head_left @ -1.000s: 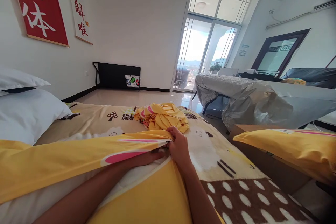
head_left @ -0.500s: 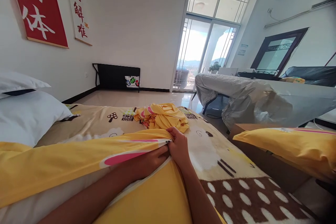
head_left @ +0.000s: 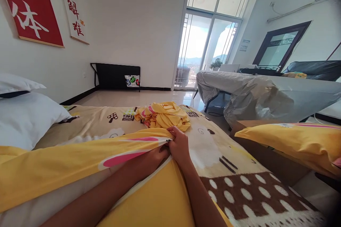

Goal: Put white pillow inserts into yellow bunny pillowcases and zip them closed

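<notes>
Barely anything has shifted: the right hand still pinches the yellow cover's edge, while the left hand, tucked inside, hides its fingers.

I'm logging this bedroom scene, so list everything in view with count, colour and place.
yellow cover: one, yellow with pink shapes, across the near bed
white insert: one, white, inside the cover's opening
patterned blanket: one, beige and brown, on the bed
crumpled cloth: one, yellow, far end of bed
white pillows: two, stacked at left
yellow pillow: one, at right
wall banners: two, red and white, left wall
covered table: one, grey sheet, right
left hand: one, inside the opening
right hand: one, gripping the cover's edge
</notes>
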Tool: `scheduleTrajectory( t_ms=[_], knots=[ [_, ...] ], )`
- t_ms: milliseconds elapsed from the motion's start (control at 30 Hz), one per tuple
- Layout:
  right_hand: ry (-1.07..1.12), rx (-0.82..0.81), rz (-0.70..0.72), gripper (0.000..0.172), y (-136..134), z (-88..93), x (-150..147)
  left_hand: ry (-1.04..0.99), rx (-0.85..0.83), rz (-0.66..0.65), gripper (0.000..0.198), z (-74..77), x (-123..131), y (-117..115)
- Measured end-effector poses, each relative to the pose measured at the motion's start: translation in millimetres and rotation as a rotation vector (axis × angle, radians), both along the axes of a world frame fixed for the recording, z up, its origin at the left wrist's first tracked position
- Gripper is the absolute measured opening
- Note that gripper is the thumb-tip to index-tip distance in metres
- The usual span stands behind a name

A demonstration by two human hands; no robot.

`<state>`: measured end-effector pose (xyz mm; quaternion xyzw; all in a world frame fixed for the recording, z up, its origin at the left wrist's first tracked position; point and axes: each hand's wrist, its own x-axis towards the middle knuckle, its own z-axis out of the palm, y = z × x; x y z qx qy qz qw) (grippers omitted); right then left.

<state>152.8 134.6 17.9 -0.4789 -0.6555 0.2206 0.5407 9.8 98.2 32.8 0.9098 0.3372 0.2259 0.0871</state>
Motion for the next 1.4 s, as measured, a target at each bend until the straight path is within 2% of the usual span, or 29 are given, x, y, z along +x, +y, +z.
scheduleTrajectory(
  t_ms=[133, 233, 333, 500, 567, 633, 733, 800, 1000, 1100, 1233, 1333, 1400],
  knots=[
    [-0.072, -0.019, -0.051, 0.036, 0, -1.3, 1, 0.033, 0.059, -0.026, 0.03, -4.2, -1, 4],
    [-0.154, 0.035, -0.116, 0.038, 0, -1.0, 1, 0.044, 0.079, -0.087, 0.031, -8.4, -2, 8],
    [-0.15, 0.09, -0.087, 0.038, -1, -0.6, 2, 0.071, 0.112, -0.137, 0.028, -12.3, -2, 11],
    [-0.052, 0.086, -0.016, 0.036, -2, 0.0, 1, 0.22, 0.432, -0.045, 0.036, -14.8, -4, 5],
    [-0.029, 0.069, -0.002, 0.035, -2, 0.1, 1, 0.259, 0.493, -0.02, 0.038, -15.4, -4, 3],
    [-0.015, 0.049, 0.017, 0.033, -1, -0.4, 0, 0.243, 0.438, -0.014, 0.038, -16.1, -3, 4],
    [0.007, 0.022, 0.031, 0.034, 0, -2.4, 0, 0.128, 0.214, -0.019, 0.031, -17.0, -2, 9],
    [0.021, 0.009, 0.034, 0.035, 2, -3.8, 0, 0.069, 0.12, -0.036, 0.027, -16.9, -3, 12],
    [0.035, 0.008, 0.024, 0.038, 2, -3.6, -1, 0.088, 0.263, -0.031, 0.03, -16.1, -13, 9],
    [0.044, 0.012, 0.031, 0.039, 1, -2.4, -1, -0.008, 0.238, -0.123, 0.031, -16.3, -17, 5],
    [0.039, 0.019, 0.032, 0.039, -2, -2.1, -1, -0.093, 0.221, -0.165, 0.03, -14.6, -20, 0],
    [0.021, 0.02, 0.013, 0.04, -3, -1.8, -1, -0.136, 0.12, -0.133, 0.031, -12.8, -20, -3],
    [0.017, 0.03, 0.001, 0.04, -4, -1.4, -1, -0.188, -0.08, -0.05, 0.03, -12.7, -19, -3]
  ],
)
